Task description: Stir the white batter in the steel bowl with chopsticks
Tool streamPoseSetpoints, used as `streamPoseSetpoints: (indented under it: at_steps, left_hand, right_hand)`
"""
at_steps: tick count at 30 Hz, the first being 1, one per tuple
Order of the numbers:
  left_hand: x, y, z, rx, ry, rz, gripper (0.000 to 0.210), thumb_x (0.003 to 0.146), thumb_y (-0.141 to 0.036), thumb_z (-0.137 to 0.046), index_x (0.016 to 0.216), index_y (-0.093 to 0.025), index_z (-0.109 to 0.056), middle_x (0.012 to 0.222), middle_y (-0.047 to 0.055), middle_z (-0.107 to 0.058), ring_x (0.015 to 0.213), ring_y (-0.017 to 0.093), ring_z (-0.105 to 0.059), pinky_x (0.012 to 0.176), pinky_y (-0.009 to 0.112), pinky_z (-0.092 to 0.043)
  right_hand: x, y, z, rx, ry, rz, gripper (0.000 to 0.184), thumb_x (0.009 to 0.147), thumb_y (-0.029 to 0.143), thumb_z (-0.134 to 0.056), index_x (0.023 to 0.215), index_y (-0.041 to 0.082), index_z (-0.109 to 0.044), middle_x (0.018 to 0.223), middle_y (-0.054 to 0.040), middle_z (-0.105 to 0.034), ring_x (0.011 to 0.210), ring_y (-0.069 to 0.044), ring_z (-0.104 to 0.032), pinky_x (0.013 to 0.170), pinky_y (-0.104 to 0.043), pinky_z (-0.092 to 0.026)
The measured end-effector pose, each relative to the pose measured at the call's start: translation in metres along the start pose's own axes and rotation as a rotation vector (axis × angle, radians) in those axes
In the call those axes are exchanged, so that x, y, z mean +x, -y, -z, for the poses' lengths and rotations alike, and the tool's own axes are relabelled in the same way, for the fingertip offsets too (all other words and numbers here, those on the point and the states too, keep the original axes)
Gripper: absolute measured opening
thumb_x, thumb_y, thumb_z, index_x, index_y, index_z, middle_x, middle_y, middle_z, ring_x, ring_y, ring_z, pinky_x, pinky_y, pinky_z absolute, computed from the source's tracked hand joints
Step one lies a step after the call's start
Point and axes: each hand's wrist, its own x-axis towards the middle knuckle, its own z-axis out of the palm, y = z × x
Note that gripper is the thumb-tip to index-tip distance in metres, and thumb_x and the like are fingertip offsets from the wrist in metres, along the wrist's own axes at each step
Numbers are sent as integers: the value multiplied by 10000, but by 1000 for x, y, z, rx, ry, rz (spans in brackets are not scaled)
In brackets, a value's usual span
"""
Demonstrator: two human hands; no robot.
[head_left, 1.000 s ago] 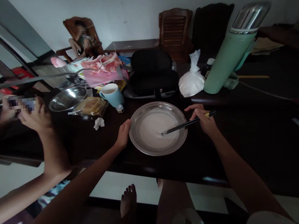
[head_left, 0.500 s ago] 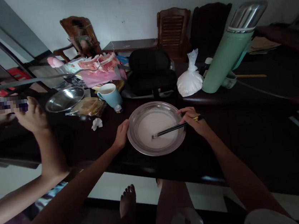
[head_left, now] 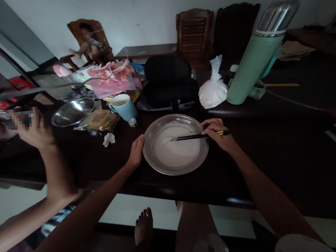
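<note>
1. Your metal basin (head_left: 150, 154) sits on the dark worktop (head_left: 269, 159), a pale, milky liquid (head_left: 175, 151) lying in it
2. Your right hand (head_left: 219, 133) is at the basin's right rim, its fingers narrowed around a pair of black chopsticks (head_left: 187, 137)
3. From those fingers the chopsticks reach left into the basin, their long axis running nearly straight across it, tips in the liquid near the basin's middle; your right hand is the nearer to them, with your left across the basin
4. Your left hand (head_left: 136, 151) touches the basin's left rim, thumb side up; its other fingers are mostly hidden, so I cannot tell how tightly they close
5. Beyond the basin, to its right, stand a knotted bag of white powder (head_left: 213, 94) and a green thermos flask (head_left: 249, 66); beyond it to the left, a light-blue mug (head_left: 125, 108)
</note>
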Motion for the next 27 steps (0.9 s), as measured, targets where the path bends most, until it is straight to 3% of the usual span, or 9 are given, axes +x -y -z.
streamPoseSetpoints:
  at_steps: [4, 6, 9, 12, 15, 17, 21, 24, 27]
  left_hand:
    - [0, 0, 1, 10, 7, 2, 407, 889, -496, -544, 618, -205, -459, 630, -32, -433, 627, 141, -402, 598, 260, -395]
    - [0, 0, 1, 5, 3, 1, 404, 887, -499, -548, 624, -201, -477, 631, -31, -441, 630, 141, -409, 603, 260, -399]
    - [0, 1, 1, -8, 1, 5, 415, 884, -521, -555, 633, -197, -491, 627, -32, -455, 625, 139, -415, 595, 258, -394]
    - [1, 2, 1, -7, 2, 19, 425, 887, -531, -553, 633, -195, -496, 622, -31, -466, 622, 139, -420, 585, 257, -387]
    - [1, 2, 1, 7, -6, 5, 419, 899, -494, -553, 614, -195, -483, 623, -31, -461, 630, 138, -419, 591, 254, -386]
    - [1, 2, 1, 12, -13, 4, 413, 910, -464, -549, 607, -194, -476, 622, -32, -456, 628, 135, -412, 591, 252, -385]
    - [1, 3, 1, -12, -20, 18, 403, 910, -464, -550, 620, -198, -462, 622, -39, -436, 616, 131, -396, 585, 252, -380]
    - [1, 2, 1, -4, -5, 6, 417, 888, -497, -556, 614, -203, -446, 625, -38, -422, 618, 131, -384, 588, 256, -373]
    - [0, 2, 1, 6, 3, 3, 419, 870, -524, -558, 620, -204, -454, 637, -32, -434, 630, 136, -392, 592, 262, -370]
  right_hand:
    - [-1, -4, 4, 65, -94, -30, 456, 983, 472, -479, 652, 275, -724, 1007, -47, -746, 1076, -274, -583, 1021, -507, -412]
    - [-2, -3, 1, 92, -23, -18, 468, 982, 486, -476, 646, 275, -725, 1011, -48, -750, 1078, -274, -583, 1012, -501, -417]
    - [-2, 1, -5, 43, 83, 2, 346, 946, 476, -553, 737, 291, -758, 1031, -39, -750, 1079, -272, -590, 1006, -501, -416]
    - [-1, 0, -1, -18, 14, -18, 298, 937, 451, -572, 769, 298, -764, 1039, -35, -739, 1089, -272, -584, 1028, -513, -402]
    - [0, -2, 6, 7, -74, -46, 431, 977, 455, -485, 674, 281, -738, 1075, -36, -730, 1125, -275, -562, 1054, -518, -391]
    - [-1, 0, 5, 29, -43, -48, 487, 989, 464, -449, 633, 273, -722, 1091, -35, -730, 1138, -275, -555, 1063, -512, -387]
    - [-1, 5, -1, -18, 84, -39, 359, 948, 475, -543, 733, 283, -758, 1121, -42, -724, 1144, -276, -553, 1064, -506, -379]
    - [0, 3, 4, -26, 3, -49, 356, 945, 483, -547, 732, 288, -757, 1093, -41, -721, 1130, -277, -556, 1064, -521, -377]
    - [1, 0, 9, 33, -53, -68, 471, 971, 507, -482, 648, 273, -733, 1065, -48, -727, 1130, -281, -561, 1068, -523, -383]
